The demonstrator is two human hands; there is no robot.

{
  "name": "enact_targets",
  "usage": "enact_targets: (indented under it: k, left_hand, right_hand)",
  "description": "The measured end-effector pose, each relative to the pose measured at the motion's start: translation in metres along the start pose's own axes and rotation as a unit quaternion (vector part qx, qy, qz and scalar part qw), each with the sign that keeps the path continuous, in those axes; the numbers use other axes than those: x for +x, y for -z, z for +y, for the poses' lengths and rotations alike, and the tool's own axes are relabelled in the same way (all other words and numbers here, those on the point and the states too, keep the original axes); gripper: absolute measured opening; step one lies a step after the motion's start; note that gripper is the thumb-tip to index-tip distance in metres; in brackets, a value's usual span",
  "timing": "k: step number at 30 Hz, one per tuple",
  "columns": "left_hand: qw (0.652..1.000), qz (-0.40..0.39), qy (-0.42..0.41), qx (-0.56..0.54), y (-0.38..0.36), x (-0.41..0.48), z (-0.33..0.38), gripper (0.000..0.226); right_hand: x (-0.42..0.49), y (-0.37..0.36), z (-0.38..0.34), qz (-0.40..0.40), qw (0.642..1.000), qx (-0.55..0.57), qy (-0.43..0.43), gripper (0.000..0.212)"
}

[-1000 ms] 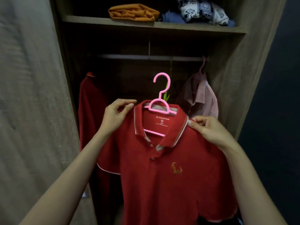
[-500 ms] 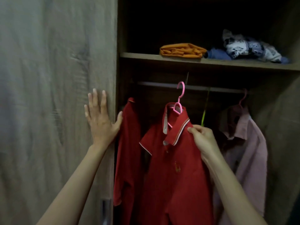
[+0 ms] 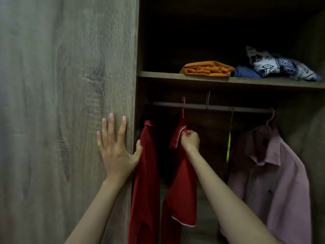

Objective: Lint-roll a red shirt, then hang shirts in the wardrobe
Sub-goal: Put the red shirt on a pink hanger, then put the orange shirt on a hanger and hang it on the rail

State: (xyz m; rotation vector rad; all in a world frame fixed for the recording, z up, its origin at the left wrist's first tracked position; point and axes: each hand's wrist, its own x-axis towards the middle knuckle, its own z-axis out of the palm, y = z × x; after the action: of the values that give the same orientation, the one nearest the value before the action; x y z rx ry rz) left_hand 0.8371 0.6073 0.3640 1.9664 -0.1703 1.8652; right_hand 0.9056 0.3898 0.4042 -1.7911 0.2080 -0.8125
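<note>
Right hand [image 3: 190, 140] pinches the collar of the red shirt [image 3: 182, 191], which hangs edge-on from a pink hanger [image 3: 183, 107] hooked on the rail [image 3: 219, 107]. Left hand [image 3: 114, 152] lies flat and spread on the door [image 3: 66, 103], gripping nothing. The shirt looks light and limp; best taken at collar or hanger. Under the rail: three shirts, two red and one pink [image 3: 274, 173]. Above it, three folded items.

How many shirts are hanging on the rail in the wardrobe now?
3. A red shirt at far left beside the door, the red polo shirt pinched by the right hand, and a pink shirt at right. Others could hide in the dark.
</note>
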Motion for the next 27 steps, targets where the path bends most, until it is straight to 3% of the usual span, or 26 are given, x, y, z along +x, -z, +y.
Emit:
enact_targets:
  k: [5,11,15,19,27]
  left_hand:
    - [1.000,-0.003,0.000,0.004,0.000,-0.001,0.000,0.077]
    - [1.000,-0.004,-0.001,-0.001,0.001,-0.001,0.001,0.078]
    - [0.999,-0.025,0.002,-0.028,0.007,-0.001,0.003,0.078]
    - [0.995,-0.040,0.009,-0.088,0.015,0.004,0.018,0.075]
    - [0.967,-0.026,-0.089,-0.236,0.020,0.065,0.092,0.061]
  right_hand:
    - [-0.007,-0.005,0.023,-0.003,1.000,-0.017,-0.012,0.024]
    - [-0.027,0.018,0.043,0.008,0.995,-0.052,0.080,0.034]
    - [-0.054,0.040,0.046,0.017,0.987,-0.017,0.159,0.041]
    - [-0.076,0.067,0.026,0.039,0.969,0.048,0.238,0.036]
    - [-0.048,0.134,-0.069,0.118,0.905,0.079,0.401,0.033]
